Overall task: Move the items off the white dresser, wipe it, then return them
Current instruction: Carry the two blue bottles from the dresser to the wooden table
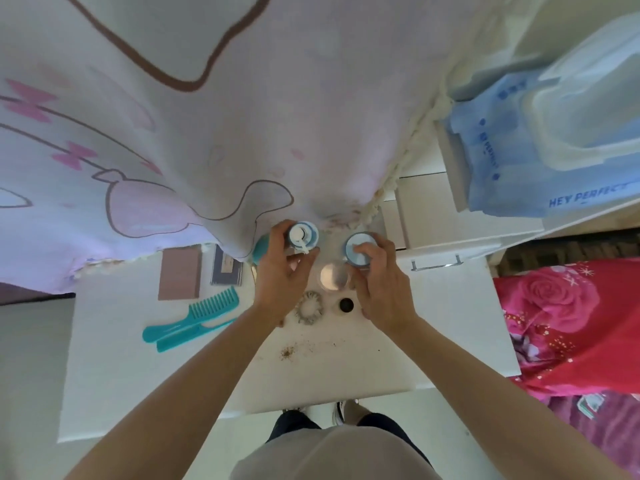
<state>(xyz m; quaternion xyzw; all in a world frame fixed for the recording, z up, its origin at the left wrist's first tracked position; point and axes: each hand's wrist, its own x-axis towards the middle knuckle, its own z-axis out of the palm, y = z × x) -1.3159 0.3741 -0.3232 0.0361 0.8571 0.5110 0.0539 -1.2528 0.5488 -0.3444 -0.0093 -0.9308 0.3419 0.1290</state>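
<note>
The white dresser (346, 368) lies below me. My left hand (280, 271) grips a blue and white pump bottle (304, 234) near the dresser's back edge. My right hand (379, 282) holds a round blue-lidded jar (356, 249), fingers curled over its lid. Between my hands stands a clear round container (333, 276). In front of it lie a grey scrunchie (309, 308) and a small black cap (345, 304). To the left lie two teal combs (197, 320), a brown palette (180, 271) and a dark case (227, 270). Brown crumbs (288, 352) dot the top.
A pink patterned curtain (207, 116) hangs over the dresser's back edge. A white shelf unit (460, 216) with a blue tissue pack (512, 161) stands at the right. A red floral blanket (571, 323) lies on the right. A teal object (259, 249) sits partly under the curtain.
</note>
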